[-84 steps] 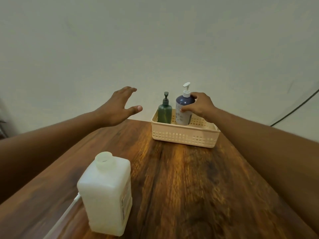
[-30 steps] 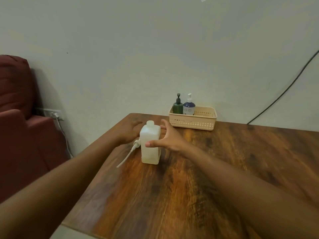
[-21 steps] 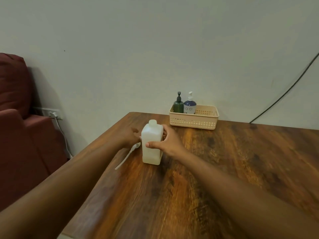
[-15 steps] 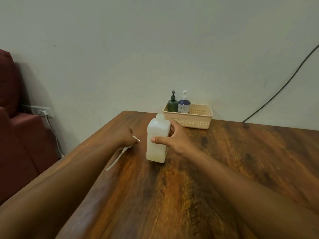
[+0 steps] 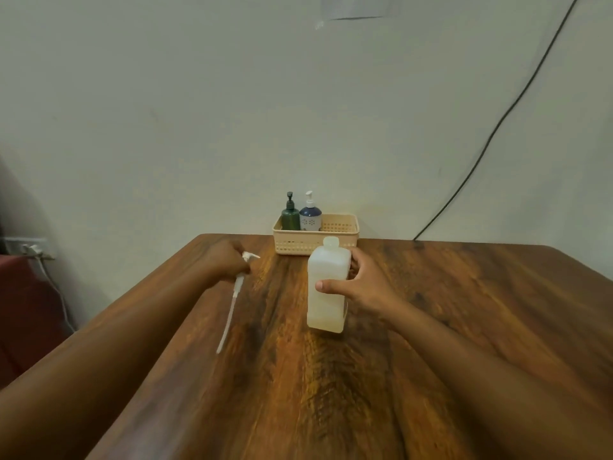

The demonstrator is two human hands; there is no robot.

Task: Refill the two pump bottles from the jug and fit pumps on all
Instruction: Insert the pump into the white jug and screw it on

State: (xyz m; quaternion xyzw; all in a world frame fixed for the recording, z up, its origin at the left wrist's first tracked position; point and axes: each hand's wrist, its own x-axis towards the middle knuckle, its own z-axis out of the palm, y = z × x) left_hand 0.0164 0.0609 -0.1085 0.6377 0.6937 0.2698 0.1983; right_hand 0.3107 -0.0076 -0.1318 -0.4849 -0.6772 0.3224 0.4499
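Fingers of the right hand (image 5: 361,287) wrap the white plastic jug (image 5: 326,290) mid-body just above the table (image 5: 464,310), a likely smooth, heavy load best gripped there, while the left hand (image 5: 229,262) clasps the loose pump (image 5: 237,287).

basket (image 5: 315,242) front behind jug (image 5: 326,288), bottle label (image 5: 310,223) unreadable

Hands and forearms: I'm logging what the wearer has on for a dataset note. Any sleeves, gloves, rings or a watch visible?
None visible. The left hand and right hand are bare, without gloves, and both forearms are uncovered up to the frame's edge. No watch or bracelet shows. The image is too blurred to rule out a thin ring.
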